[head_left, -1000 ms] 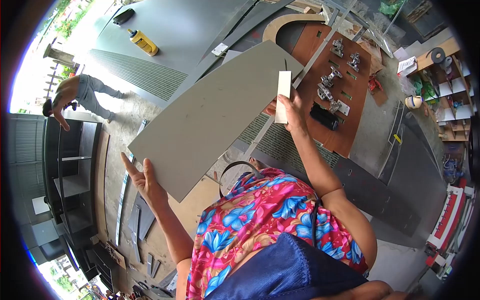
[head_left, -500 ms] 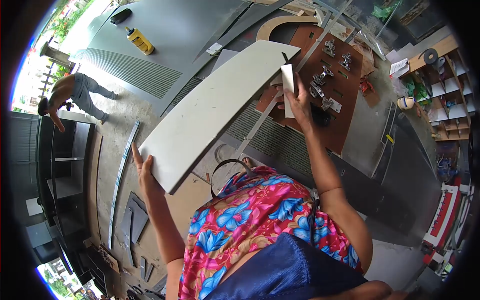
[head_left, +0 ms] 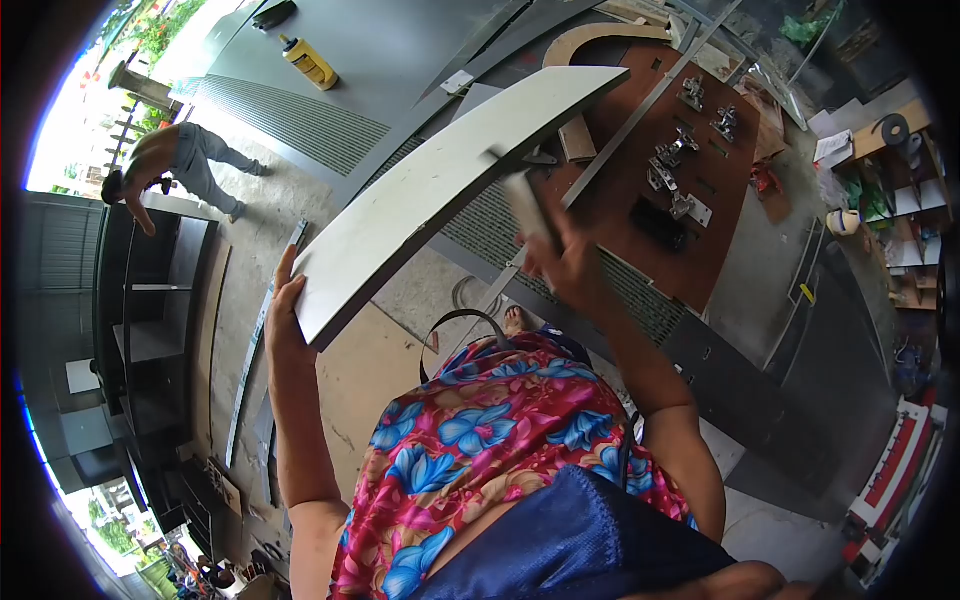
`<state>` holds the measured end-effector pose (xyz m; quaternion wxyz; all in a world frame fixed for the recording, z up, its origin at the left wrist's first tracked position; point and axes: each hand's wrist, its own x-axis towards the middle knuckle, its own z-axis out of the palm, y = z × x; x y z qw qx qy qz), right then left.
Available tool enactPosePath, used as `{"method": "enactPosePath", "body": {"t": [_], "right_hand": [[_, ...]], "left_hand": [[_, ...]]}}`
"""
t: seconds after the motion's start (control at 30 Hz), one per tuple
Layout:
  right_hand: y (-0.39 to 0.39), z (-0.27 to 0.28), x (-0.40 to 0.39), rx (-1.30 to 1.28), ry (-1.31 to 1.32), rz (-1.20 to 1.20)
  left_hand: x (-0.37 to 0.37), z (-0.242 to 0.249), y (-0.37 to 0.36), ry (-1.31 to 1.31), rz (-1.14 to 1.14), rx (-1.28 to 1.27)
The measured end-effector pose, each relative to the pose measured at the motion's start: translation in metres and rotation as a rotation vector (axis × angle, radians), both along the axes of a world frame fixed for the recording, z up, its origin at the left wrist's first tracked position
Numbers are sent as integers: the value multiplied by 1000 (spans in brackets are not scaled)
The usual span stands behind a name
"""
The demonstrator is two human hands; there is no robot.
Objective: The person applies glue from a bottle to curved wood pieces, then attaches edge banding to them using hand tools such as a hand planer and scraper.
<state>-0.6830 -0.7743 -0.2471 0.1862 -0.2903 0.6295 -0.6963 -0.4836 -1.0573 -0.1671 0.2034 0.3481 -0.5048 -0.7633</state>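
Observation:
A long white panel with one curved edge and a dark straight edge hangs tilted in front of me. Its lower left end is gripped by my left hand. In my right hand is a small pale flat block, smeared by motion, with a thin dark tip near the panel's straight edge. Whether the tip touches the panel I cannot tell.
A brown board bears several metal hinges. On a grey sheet lies a yellow bottle. Another person bends over at the left, near dark cabinets. Shelves stand at the right.
My right hand has moved down and left along the panel's straight edge with the block. The panel has shifted slightly upward, and the surroundings have shifted right in view.

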Motion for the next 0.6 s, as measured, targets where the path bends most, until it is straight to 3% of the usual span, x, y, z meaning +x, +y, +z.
{"method": "enactPosePath", "body": {"t": [0.03, 0.13, 0.37, 0.6], "right_hand": [[-1, 4, 11, -4, 45, 84], [-1, -11, -22, 36, -214, -48], [3, 0, 18, 101, 131, 42], [23, -53, -135, 220, 71, -293]], "left_hand": [[0, 1, 0, -7, 11, 3], [11, -12, -20, 56, -126, 39], [5, -3, -9, -14, -56, -22], [11, -9, -15, 5, -75, 17]]}}
